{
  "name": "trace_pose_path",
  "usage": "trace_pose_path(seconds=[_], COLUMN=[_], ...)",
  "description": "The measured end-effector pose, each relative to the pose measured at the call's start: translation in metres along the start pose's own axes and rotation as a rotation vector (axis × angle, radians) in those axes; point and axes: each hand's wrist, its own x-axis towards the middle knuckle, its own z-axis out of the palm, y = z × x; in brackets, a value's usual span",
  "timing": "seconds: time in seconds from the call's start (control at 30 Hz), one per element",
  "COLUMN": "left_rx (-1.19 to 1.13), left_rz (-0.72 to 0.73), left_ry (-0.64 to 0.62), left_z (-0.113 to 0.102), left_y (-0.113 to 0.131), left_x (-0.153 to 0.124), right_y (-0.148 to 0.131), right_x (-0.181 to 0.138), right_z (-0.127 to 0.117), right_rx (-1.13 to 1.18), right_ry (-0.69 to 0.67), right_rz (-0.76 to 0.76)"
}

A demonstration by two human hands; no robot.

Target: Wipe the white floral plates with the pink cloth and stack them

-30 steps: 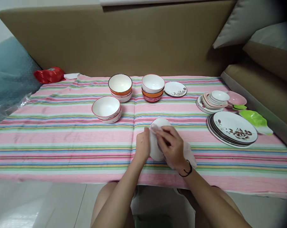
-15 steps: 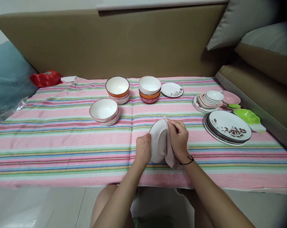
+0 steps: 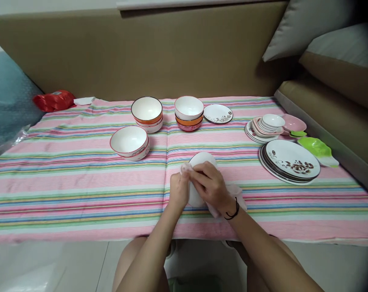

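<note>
A white plate with a dark rim is held tilted near the front of the striped cloth. My left hand grips its left edge, fingers closed with the thumb on top. My right hand is closed on a pale pink cleaning cloth, pressing part of it against the plate's left rim beside my left thumb. The rest of that cloth hangs below my right wrist. Much of the plate is hidden behind my right hand.
Stacked bowls, more bowls and another pair stand at the back and left. A flowered plate lies behind. To the right are stacked plates, small dishes and a green leaf-shaped dish.
My right hand has moved left across the plate with the cleaning cloth, from its right edge to its left rim. My left hand keeps its grip.
</note>
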Motion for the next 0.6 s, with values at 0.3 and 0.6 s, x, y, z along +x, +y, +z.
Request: trace_pose_path(seconds=[0.3,0.6], left_rx=[0.076,-0.015], left_rz=[0.028,-0.019], left_ry=[-0.050,0.016], left_z=[-0.001,0.001], left_y=[0.003,0.004], left_x=[-0.005,-0.004], right_y=[0.033,0.004], right_x=[0.003,-0.002], right_z=[0.000,0.006], right_rx=[0.021,0.080], right_ry=[0.368,0.157], right_rz=[0.527,0.276])
